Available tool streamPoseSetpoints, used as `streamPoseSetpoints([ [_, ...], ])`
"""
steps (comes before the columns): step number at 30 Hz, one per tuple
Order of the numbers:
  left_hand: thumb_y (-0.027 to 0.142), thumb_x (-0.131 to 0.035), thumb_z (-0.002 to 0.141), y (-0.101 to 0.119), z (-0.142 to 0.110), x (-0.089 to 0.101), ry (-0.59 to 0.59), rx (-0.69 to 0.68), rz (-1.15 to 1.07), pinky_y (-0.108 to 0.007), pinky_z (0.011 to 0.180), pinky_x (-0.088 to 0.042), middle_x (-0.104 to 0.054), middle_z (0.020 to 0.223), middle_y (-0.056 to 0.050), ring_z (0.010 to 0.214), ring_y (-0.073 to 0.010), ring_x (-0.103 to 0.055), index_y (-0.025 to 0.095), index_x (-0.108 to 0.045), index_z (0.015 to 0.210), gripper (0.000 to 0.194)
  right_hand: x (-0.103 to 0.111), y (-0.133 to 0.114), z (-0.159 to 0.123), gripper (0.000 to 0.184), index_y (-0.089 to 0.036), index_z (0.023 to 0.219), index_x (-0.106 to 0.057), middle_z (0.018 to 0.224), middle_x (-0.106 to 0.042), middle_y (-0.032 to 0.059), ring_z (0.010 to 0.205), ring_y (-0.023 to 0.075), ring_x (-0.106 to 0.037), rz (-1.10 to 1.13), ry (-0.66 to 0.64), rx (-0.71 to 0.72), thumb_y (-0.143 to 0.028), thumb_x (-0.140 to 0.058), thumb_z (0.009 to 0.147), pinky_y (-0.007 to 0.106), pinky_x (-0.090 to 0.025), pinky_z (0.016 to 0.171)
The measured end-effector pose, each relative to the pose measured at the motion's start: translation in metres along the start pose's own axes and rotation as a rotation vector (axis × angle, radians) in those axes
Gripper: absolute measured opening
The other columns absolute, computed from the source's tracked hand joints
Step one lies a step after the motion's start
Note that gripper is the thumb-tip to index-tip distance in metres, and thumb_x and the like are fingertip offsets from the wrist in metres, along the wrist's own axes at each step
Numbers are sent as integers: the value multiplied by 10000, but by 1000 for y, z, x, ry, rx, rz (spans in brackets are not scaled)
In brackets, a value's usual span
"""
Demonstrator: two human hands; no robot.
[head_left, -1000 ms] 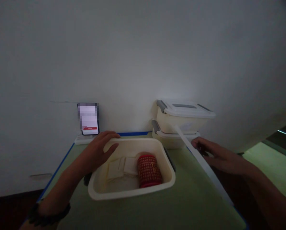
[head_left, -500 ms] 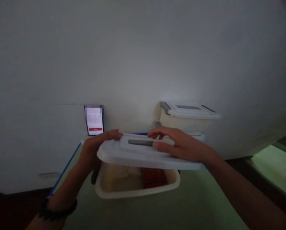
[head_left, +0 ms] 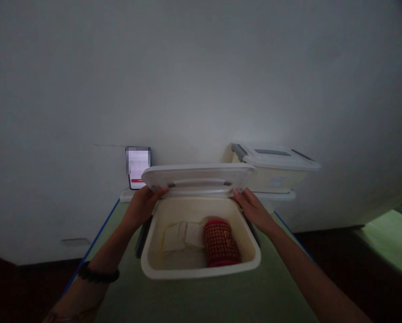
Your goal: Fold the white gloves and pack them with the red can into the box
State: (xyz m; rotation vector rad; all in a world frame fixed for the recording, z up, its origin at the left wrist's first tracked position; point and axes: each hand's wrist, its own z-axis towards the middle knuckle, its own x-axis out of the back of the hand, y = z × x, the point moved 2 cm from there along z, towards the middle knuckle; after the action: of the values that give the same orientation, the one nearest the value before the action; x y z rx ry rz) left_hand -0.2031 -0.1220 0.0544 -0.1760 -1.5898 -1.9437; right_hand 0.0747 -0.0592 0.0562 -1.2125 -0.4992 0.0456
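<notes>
A cream plastic tub (head_left: 201, 267) stands on the green table, holding a red patterned cylinder (head_left: 220, 242) and pale folded cloths (head_left: 182, 235). Above its far rim I hold a white lid (head_left: 197, 178) level in the air. My left hand (head_left: 143, 204) grips the lid's left end and my right hand (head_left: 252, 207) grips its right end, both with fingers curled under the edge. A dark band circles my left wrist.
Two lidded cream containers (head_left: 275, 168) are stacked at the back right against the white wall. A phone (head_left: 138, 167) leans on the wall at the back left. The green table (head_left: 194, 300) has a blue-taped edge; dark floor lies on either side.
The lid, which lay tilted over the tub half a second ago, has been raised and moved toward the far rim. Both hands shifted to its ends, and the tub's contents show again.
</notes>
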Motion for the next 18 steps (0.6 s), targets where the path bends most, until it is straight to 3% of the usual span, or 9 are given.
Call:
streamPoseSetpoints([
  [5, 432, -470, 786, -2, 1, -7, -52, -64, -42, -373, 789, -480, -681, 971, -98, 907, -255, -614, 133, -605, 939, 362, -4, 5, -8, 413, -172, 1058, -510, 1035, -630, 73, 921, 203, -590, 21, 74, -55, -495, -374, 841, 363, -446, 832],
  [10, 469, -437, 787, 4, 0, -7, 43, -113, -76, -341, 727, -486, -677, 894, -86, 839, -243, -617, 146, -567, 912, 370, -1, 20, -12, 412, -192, 905, -604, 883, -658, 46, 940, 228, -564, -80, 226, -84, -510, -354, 829, 363, -407, 856],
  [14, 478, -433, 778, 5, -3, -4, 124, -155, -34, -339, 698, -477, -662, 841, -82, 789, -241, -607, 159, -563, 872, 358, 3, 32, -11, 347, -217, 829, -631, 852, -665, 51, 961, 254, -556, -29, 240, -87, -481, -408, 798, 414, -384, 877],
  [18, 458, -427, 781, -6, -3, -3, 154, -158, -155, -373, 825, -430, -657, 937, -96, 916, -272, -578, 182, -605, 831, 333, 0, 37, -10, 342, -206, 833, -629, 836, -680, 61, 938, 258, -575, 93, 227, -77, -459, -405, 778, 424, -420, 835],
])
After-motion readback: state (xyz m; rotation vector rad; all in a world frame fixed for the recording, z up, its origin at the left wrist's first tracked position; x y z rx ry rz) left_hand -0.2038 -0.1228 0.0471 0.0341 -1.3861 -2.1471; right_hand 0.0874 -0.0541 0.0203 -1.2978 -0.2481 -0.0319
